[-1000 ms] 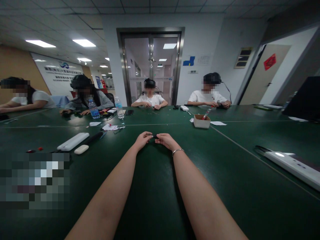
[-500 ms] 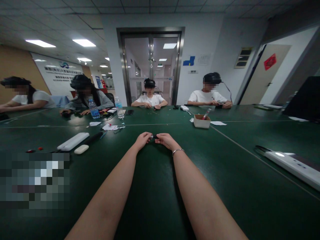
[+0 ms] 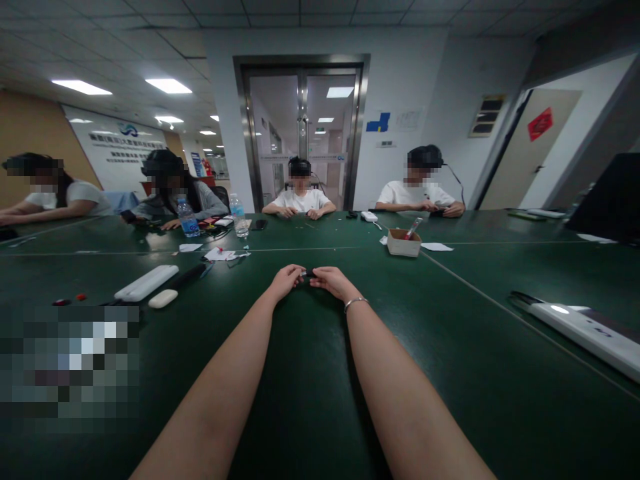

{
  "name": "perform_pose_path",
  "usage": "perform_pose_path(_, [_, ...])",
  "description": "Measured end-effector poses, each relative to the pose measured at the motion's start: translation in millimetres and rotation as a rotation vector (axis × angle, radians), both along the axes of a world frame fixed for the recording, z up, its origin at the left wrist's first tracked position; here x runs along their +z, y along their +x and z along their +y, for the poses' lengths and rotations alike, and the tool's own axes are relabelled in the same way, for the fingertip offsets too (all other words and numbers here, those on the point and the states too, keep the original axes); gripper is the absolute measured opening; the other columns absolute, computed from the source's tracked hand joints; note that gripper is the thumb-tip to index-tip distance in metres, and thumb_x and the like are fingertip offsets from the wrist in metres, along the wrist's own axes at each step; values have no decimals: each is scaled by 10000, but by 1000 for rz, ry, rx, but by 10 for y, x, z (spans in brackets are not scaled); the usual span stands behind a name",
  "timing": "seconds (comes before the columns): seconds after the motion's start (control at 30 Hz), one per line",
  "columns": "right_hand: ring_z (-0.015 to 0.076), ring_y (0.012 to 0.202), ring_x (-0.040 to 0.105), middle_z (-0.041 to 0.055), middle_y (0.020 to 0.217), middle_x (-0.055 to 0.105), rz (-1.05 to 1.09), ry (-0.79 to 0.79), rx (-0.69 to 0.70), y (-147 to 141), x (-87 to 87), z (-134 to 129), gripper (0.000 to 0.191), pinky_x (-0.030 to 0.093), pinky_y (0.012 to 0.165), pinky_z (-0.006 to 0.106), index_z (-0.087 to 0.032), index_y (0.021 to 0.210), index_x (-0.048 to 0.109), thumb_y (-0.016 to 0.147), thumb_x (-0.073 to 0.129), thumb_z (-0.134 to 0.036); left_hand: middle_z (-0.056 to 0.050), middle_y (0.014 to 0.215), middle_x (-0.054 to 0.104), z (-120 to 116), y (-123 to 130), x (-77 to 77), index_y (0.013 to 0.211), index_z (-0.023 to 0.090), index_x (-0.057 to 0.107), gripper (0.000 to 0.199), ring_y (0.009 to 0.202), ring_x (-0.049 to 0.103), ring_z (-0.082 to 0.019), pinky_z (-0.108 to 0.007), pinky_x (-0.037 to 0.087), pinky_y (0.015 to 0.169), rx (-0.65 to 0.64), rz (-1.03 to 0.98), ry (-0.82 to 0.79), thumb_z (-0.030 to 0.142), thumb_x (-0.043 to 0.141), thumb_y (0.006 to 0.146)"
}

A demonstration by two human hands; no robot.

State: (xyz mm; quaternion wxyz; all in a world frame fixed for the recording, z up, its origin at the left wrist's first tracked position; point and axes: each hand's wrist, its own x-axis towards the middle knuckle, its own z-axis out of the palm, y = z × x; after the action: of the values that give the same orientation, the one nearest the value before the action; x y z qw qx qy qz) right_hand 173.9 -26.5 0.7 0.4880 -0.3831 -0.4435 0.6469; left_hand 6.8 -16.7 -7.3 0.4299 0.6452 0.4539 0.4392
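My left hand (image 3: 287, 281) and my right hand (image 3: 334, 281) meet over the middle of the green table (image 3: 310, 373). Between their fingertips is a small black object with a silvery end (image 3: 309, 273), too small to name for sure. The left fingers pinch its silvery end, and the right fingers grip the black end. Part of it is hidden by my fingers. A metal bracelet (image 3: 356, 303) circles my right wrist.
Left of my arms lie a long white device (image 3: 147, 283) and a white oval case (image 3: 163, 299). A small box (image 3: 404, 245) holding a red tube stands ahead to the right. A white device (image 3: 590, 333) is at far right. Bottles (image 3: 189, 219) and several people are across the table.
My hands and the small object have barely moved. Across the table, the person in the middle has moved their hands slightly apart.
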Motion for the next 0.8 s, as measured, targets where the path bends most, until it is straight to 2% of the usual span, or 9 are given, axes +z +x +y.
perform_pose_path(0.1, [111, 544, 620, 52, 618, 602, 11, -8, -7, -4, 9, -12, 77, 560, 588, 233, -63, 711, 599, 783, 580, -43, -25, 755, 608, 0, 2, -2, 907, 139, 618, 228, 583, 496, -84, -201, 389, 524, 23, -1, -3, 271, 549, 735])
perform_pose_path(0.3, [109, 547, 618, 48, 614, 600, 16, -1, 0, -5, 9, -14, 80, 562, 596, 235, -67, 705, 595, 781, 582, -44, -10, 618, 572, 23, -5, -28, 922, 123, 611, 268, 530, 482, -84, -202, 375, 504, -7, -4, 5, 319, 477, 796])
perform_pose_path(0.53, [111, 551, 619, 48, 610, 600, 3, -8, -8, -4, -1, 0, 50, 560, 594, 232, -65, 734, 593, 783, 583, -55, -36, 796, 623, -12, -9, -9, 910, 144, 619, 227, 617, 517, -88, -205, 403, 535, 4, -23, 18, 259, 569, 720])
perform_pose_path(0.8, [115, 560, 623, 51, 617, 604, 17, -4, -1, 1, -3, -4, 54, 563, 601, 237, -73, 715, 594, 756, 629, -76, -53, 814, 630, -55, -28, 7, 929, 143, 612, 269, 678, 553, -113, -205, 422, 538, 3, -15, 92, 261, 620, 687])
